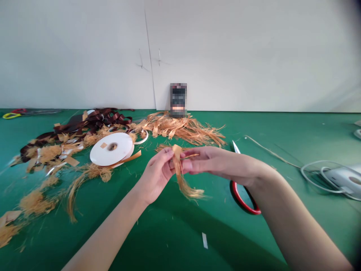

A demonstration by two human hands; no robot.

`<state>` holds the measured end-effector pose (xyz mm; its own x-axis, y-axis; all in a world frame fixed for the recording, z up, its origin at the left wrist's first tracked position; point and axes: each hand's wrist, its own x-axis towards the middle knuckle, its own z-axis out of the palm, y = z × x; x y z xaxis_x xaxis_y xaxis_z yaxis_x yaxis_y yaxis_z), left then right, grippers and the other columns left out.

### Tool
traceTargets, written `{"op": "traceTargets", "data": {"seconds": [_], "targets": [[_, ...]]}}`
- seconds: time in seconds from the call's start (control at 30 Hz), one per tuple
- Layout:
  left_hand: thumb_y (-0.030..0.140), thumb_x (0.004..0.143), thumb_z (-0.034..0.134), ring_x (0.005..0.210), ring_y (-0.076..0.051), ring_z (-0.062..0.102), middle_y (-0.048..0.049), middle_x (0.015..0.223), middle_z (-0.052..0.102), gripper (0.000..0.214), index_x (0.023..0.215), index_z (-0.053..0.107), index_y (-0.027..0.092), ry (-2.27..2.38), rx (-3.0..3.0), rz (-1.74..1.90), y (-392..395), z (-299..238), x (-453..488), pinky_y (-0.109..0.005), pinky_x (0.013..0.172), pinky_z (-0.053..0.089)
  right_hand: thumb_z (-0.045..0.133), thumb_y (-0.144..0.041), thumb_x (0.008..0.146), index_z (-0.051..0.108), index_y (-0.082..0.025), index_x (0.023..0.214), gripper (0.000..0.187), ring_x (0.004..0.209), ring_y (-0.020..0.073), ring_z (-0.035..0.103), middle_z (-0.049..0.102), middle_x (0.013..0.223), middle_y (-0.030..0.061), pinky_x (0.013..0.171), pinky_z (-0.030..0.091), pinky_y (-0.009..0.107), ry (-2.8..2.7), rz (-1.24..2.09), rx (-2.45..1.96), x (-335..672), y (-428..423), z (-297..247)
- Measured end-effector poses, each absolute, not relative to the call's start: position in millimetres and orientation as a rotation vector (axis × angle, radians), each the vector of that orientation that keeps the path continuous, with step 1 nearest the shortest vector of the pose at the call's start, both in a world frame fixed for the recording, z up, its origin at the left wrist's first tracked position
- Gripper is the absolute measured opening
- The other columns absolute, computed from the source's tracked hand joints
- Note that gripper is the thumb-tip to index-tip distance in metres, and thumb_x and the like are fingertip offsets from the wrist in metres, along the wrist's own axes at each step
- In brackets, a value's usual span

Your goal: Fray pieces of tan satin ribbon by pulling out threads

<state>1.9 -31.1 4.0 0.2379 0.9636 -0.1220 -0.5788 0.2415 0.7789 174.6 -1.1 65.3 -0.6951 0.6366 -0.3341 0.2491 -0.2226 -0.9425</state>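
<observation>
While your left hand and right hand float above the bench, each grip is pinched tight on the frayed orange ribbon between them. Under your right wrist lie red scissors. Farther back sit a white spool and orange threads.

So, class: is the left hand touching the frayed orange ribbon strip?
Touching. The head view shows the left hand pinching the ribbon strip at its top, opposite the right hand, with no gap.
</observation>
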Motion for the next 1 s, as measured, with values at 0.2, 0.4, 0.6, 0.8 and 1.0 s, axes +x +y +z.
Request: {"op": "traceTargets", "data": {"seconds": [0.2,0.4,0.6,0.8,1.0], "targets": [[0.031,0.084,0.06,0.037,0.0,0.033,0.0035,0.067,0.058,0.016,0.077,0.055,0.018,0.675,0.882,0.938,-36.5,3.3,4.7,-0.019,0.039,0.021,0.066,-0.029,0.08,0.068,-0.015,0.076,0.015,0.076,0.012,0.062,0.067,0.079,0.0024,0.076,0.05,0.026,-1.261,2.037,-1.007,163.9,0.9,54.7],[0.036,0.076,0.069,0.047,-0.004,0.037,-0.0003,0.072,0.065,0.021,0.086,0.066,0.018,0.979,1.03,1.022,-27.1,-0.2,-6.9,-0.023,0.045,0.02,0.072,-0.015,0.072,0.065,-0.013,0.075,0.008,0.073,0.0107,0.066,0.068,0.077,0.0028,0.072,0.053,0.021,-1.069,1.71,-1.166,167.5,8.1,50.8],[0.036,0.072,0.072,0.083,-0.015,0.061,-0.003,0.089,0.071,0.021,0.086,0.069,0.02,1.184,1.249,0.993,-13.6,1.6,-30.6,-0.024,0.07,0.042,0.083,-0.015,0.058,0.061,-0.016,0.094,0.042,0.072,0.0159,0.069,0.07,0.073,0.0017,0.068,0.056,0.026,-1.099,1.393,-1.293,179.3,8.4,49.5],[0.044,0.072,0.069,0.084,-0.019,0.064,-0.0039,0.086,0.073,0.028,0.084,0.07,0.019,1.345,1.481,0.848,-2.0,-12.2,-47.6,-0.031,0.08,0.045,0.089,-0.029,0.046,0.061,-0.016,0.095,0.057,0.071,0.0198,0.069,0.07,0.078,0.0035,0.065,0.059,0.032,-1.142,1.095,-1.409,211.5,1.9,17.0],[0.04,0.072,0.065,0.081,-0.023,0.067,-0.0058,0.083,0.074,0.023,0.079,0.069,0.018,1.545,1.659,0.729,6.2,-24.9,-59.7,-0.032,0.076,0.047,0.087,-0.04,0.047,0.06,-0.015,0.096,0.061,0.072,0.0212,0.068,0.068,0.079,0.0035,0.082,0.055,0.044,-1.159,0.922,-1.507,243.5,-8.3,-31.0]]}}
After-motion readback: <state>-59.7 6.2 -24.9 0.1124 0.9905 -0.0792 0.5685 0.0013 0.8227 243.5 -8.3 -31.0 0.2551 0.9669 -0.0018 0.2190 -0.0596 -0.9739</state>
